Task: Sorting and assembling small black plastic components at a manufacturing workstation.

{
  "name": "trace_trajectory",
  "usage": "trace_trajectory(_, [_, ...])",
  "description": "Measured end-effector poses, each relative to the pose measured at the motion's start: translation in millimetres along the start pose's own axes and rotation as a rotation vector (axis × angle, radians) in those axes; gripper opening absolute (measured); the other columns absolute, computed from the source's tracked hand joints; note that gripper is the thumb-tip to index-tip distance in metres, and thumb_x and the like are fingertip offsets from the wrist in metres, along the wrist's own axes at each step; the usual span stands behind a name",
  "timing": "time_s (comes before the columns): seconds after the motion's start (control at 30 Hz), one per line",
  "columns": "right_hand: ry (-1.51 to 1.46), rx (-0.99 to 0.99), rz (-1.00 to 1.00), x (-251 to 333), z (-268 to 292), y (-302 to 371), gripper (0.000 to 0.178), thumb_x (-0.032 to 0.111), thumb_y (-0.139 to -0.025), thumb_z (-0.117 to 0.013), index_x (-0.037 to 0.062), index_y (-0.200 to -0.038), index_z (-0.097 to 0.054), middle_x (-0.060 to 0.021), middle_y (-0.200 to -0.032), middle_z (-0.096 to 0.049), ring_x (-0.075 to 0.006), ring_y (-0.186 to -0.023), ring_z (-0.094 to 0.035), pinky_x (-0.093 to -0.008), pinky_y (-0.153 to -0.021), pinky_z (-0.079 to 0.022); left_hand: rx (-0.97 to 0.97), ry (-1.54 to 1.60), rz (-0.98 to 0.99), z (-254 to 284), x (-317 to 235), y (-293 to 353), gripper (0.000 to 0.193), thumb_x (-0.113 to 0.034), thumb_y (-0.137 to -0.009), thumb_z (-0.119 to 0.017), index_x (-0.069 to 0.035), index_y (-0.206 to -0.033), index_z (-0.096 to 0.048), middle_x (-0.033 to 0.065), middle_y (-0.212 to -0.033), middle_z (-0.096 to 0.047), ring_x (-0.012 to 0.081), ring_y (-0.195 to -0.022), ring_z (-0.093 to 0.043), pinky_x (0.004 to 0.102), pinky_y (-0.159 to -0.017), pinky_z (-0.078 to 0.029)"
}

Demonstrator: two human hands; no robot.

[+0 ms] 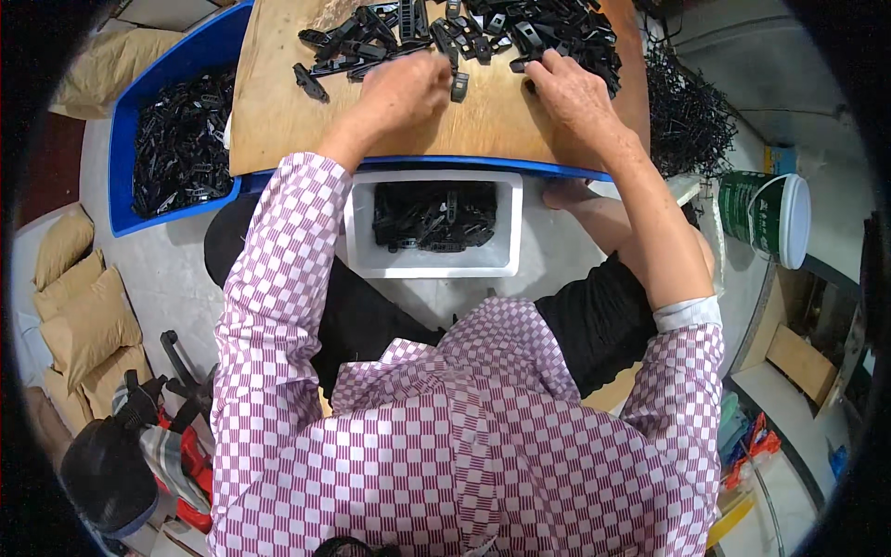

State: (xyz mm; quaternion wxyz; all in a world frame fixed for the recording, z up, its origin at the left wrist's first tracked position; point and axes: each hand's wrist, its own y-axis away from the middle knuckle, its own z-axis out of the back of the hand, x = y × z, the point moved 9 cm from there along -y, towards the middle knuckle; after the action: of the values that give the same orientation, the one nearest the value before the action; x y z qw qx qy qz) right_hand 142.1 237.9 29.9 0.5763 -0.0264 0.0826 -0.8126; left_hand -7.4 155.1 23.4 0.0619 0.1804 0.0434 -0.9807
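A pile of small black plastic parts [374, 35] lies along the far side of the wooden board [297, 130]; some are long and ribbed, others short and blocky. My left hand [406, 88] is closed at the pile's near edge, slightly blurred, and its curled fingers hide whatever is in them. Just right of it a short black plastic part [459, 87] lies on the board. My right hand [571, 95] reaches the right part of the pile, its thumb and fingers pinched on a black plastic part [521, 66], whose far portion sticks out leftward.
Below the board's near edge stands a white foam box [355, 251] holding black parts. A blue bin [123, 190] with more stands left. Thin black sprues [687, 116] heap up at right, beside a green bucket [747, 213]. Brown sacks [97, 316] lie at left.
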Motion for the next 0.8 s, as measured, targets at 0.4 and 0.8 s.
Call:
trace_trajectory(0.4, [0.065, 0.099, 0.067, 9, -10, -3, 0.024, 0.006, -0.083, -0.057, 0.0065, -0.107, -0.055, -0.0086, -0.103, -0.055, -0.0273, -0.100, -0.059, -0.0377, -0.081, -0.056, -0.075, -0.019, 0.132, -8, 11, -19, 0.019, -0.017, -0.088, -0.061, -0.007, -0.104, -0.060, 0.0180, -0.093, -0.068, 0.0365, -0.091, -0.066, 0.0465, -0.079, -0.053])
trace_trajectory(0.8, [-0.591, -0.024, -0.139, -20, -31, -7, 0.024, 0.005, -0.088, -0.057, 0.0054, -0.112, -0.057, -0.0146, -0.093, -0.065, -0.0324, -0.086, -0.065, -0.0388, -0.076, -0.053, 0.029, 0.319, 0.216, -7, 49, 26, 0.026, -0.012, -0.088, -0.064, -0.007, -0.112, -0.055, 0.0107, -0.082, -0.064, 0.0219, -0.076, -0.065, 0.0357, -0.065, -0.051])
